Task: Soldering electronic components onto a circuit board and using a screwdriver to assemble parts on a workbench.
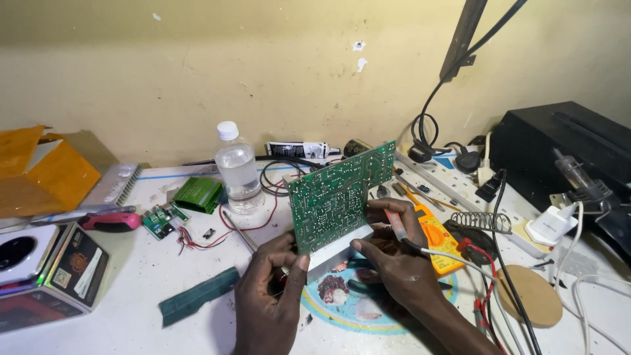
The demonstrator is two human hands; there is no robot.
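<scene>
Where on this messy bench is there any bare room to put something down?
The best bare patch of table lies between the black printed box, the small green module with red wires and the dark green strip. A smaller one sits behind the water bottle. Right of the circuit board, cables, the yellow multimeter and power strip crowd everything.

Flat black printed cardboard box (77, 266) with gold emblem and white label at left table edge, beside white box with round dark disc (18, 250). Black-and-white labelled tube (299, 150) lying against wall behind clear plastic bottle, its label clear (238, 172). Orange carton (39, 172) far left.
</scene>
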